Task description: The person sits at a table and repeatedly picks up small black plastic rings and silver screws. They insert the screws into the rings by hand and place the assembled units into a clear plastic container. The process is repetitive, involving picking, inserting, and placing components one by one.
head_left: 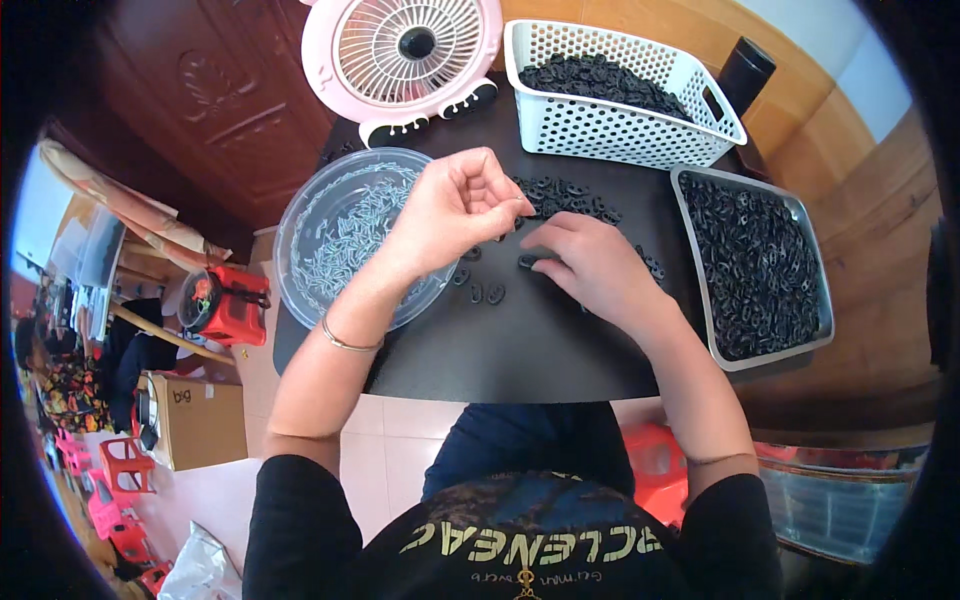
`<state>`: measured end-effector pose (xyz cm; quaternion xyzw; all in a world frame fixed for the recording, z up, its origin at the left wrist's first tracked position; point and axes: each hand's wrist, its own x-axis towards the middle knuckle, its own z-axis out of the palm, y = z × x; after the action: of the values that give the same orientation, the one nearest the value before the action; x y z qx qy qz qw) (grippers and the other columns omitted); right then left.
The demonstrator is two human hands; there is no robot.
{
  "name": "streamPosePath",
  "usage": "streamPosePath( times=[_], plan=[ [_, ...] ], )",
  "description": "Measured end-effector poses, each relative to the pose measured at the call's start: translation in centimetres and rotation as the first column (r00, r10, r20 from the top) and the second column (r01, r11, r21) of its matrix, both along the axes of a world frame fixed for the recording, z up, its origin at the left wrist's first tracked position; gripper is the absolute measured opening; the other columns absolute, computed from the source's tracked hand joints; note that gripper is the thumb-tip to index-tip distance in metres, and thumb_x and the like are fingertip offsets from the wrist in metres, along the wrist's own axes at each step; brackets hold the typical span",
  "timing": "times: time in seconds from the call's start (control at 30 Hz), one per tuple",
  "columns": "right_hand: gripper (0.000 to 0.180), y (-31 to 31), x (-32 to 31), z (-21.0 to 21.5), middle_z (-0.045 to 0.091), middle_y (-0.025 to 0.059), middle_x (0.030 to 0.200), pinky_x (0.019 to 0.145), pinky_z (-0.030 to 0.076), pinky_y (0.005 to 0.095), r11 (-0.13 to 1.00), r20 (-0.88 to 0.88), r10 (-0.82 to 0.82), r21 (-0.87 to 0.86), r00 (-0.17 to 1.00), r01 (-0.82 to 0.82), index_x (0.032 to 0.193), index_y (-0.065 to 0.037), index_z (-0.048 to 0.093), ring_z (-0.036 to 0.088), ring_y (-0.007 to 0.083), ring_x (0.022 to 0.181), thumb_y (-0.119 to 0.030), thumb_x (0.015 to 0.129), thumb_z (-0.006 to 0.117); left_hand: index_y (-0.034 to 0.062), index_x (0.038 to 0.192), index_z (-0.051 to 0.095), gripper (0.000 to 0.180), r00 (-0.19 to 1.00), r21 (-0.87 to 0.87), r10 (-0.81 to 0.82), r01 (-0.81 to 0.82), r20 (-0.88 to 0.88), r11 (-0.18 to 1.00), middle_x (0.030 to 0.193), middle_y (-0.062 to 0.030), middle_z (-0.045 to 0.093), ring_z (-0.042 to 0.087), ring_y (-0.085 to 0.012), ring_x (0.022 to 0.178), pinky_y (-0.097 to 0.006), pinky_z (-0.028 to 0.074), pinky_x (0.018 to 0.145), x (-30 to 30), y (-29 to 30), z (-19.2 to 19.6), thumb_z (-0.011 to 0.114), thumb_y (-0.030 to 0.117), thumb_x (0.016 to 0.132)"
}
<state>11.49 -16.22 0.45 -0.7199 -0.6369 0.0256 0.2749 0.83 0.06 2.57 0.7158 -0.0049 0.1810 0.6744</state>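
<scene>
My left hand (462,208) is raised over the right rim of a clear round tub (290,265) of small silvery screws (345,240). Its fingers are curled and pinched together; what they hold, if anything, is too small to make out. Just to the right, my right hand (595,265) is low over the black table, thumb and forefinger closed at a small black oval plastic piece (527,261). Behind both hands lies a loose heap of similar black pieces (565,195), partly hidden by them. A few single black pieces (495,293) lie nearer me, beside the tub.
A grey metal tray (826,300) full of black pieces stands at the right. At the back are a white perforated basket (610,140) of black parts, a dark cylinder (747,75) and a pink fan (320,50). Left on the floor: a cardboard box (215,425) and red stools (235,310).
</scene>
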Motion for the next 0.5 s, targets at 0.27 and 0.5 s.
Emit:
streamPosePath(
  times=[0.27,0.5],
  plan=[
    [0.014,1.8,0.0,-0.3,0.058,0.0071,0.085,0.069,0.048,0.0380,0.968,0.024,-0.056,-0.243,0.998,0.060,0.087,-0.011,0.059,0.058,0.0260,0.083,-0.014,0.073,0.060,0.0004,0.088,0.058,0.011,0.984,-0.043,0.141,-0.146,-0.104,0.988,0.077,-0.0020,0.063,0.056,-0.0032,0.068,-0.017,0.046,0.061,-0.6,0.5,-1.4,0.062,0.003,0.078],
    [0.016,1.3,1.0,-1.8,0.057,0.0057,0.085,0.068,0.047,0.0380,0.990,-0.094,-0.086,-0.116,0.992,0.075,0.089,-0.012,0.058,0.058,0.0251,0.081,-0.014,0.073,0.061,0.0018,0.091,0.059,0.012,0.951,0.025,0.310,-0.310,-0.014,0.950,0.081,-0.0019,0.062,0.054,-0.0020,0.068,-0.015,0.043,0.060,-0.6,1.5,-2.3,0.061,0.002,0.078]
  ],
)
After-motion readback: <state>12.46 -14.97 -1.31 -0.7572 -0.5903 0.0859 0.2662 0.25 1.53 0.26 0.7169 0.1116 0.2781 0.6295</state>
